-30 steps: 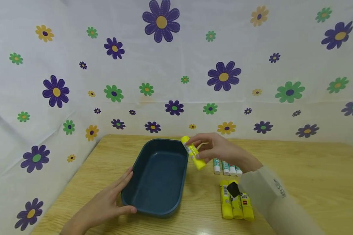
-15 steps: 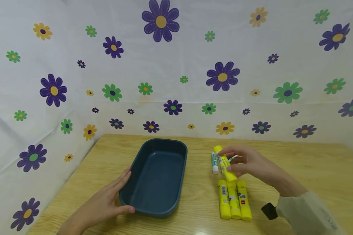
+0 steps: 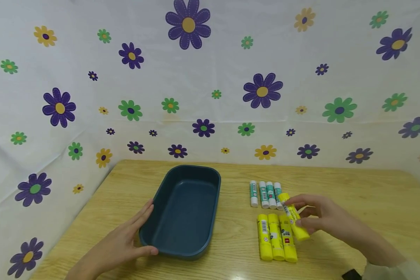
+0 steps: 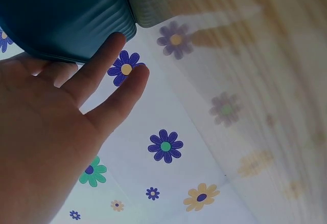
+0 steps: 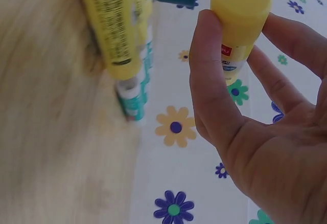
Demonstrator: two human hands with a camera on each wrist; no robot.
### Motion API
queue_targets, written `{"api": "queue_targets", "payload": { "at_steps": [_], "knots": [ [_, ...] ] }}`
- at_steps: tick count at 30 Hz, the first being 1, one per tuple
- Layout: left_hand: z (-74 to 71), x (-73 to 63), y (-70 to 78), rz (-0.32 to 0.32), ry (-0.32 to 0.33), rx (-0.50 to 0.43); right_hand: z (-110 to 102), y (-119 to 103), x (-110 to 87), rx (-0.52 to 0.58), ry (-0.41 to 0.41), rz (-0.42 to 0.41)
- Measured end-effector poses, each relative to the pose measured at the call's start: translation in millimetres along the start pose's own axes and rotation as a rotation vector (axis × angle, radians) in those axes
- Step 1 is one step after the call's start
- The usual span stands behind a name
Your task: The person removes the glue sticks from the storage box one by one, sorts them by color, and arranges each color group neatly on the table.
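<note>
My right hand (image 3: 322, 214) pinches a yellow glue stick (image 3: 294, 217) between thumb and fingers, tilted, just right of the row of three yellow glue sticks (image 3: 273, 237) lying side by side. It overlaps the rightmost of them in the head view. In the right wrist view the held stick's rounded yellow end (image 5: 240, 4) shows between thumb and fingers. My left hand (image 3: 120, 239) rests against the left side and near-left corner of a dark teal rectangular bin (image 3: 213, 221), fingers extended. The left wrist view shows straight fingers (image 4: 92, 75) along the bin's outer wall.
Behind the yellow row lie several thinner white-and-green glue sticks (image 3: 262, 194), roughly parallel. All stand on a wood-grain table (image 3: 353, 186). A white flower-print sheet (image 3: 227, 62) hangs behind and at the left side.
My right hand has moved right and toward me with the yellow glue stick, from beside the bin's rim to the yellow row. My left hand has stayed at the bin.
</note>
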State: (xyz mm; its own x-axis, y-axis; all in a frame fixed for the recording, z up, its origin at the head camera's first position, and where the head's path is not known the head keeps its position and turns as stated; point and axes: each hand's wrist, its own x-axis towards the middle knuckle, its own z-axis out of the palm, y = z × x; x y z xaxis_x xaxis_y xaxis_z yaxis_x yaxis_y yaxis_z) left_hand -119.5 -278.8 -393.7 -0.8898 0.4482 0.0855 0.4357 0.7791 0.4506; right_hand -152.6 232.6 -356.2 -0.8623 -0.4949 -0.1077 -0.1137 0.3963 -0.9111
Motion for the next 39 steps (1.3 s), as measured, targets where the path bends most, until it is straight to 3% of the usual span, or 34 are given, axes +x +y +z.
{"api": "queue_targets", "payload": {
  "at_steps": [11, 16, 23, 32, 39],
  "knots": [
    [-0.7, -0.5, -0.1, -0.001, -0.006, -0.002, -5, 29, -29.6, -0.002, -0.021, 0.066],
    [-0.5, -0.1, -0.7, -0.003, -0.004, -0.004, 0, 38, -29.8, -0.022, -0.040, 0.127],
    [-1.0, -1.3, -3.1, -0.003, -0.005, 0.007, 9, 44, -21.1, -0.159, -0.044, 0.101],
    [-0.2, -2.1, 2.4, -0.003, 0.002, 0.006, 13, 40, -20.9, -0.137, -0.022, 0.147],
    [0.9, -0.3, 4.3, 0.002, -0.002, -0.012, 13, 37, -24.9, -0.030, -0.020, 0.204]
  ]
}}
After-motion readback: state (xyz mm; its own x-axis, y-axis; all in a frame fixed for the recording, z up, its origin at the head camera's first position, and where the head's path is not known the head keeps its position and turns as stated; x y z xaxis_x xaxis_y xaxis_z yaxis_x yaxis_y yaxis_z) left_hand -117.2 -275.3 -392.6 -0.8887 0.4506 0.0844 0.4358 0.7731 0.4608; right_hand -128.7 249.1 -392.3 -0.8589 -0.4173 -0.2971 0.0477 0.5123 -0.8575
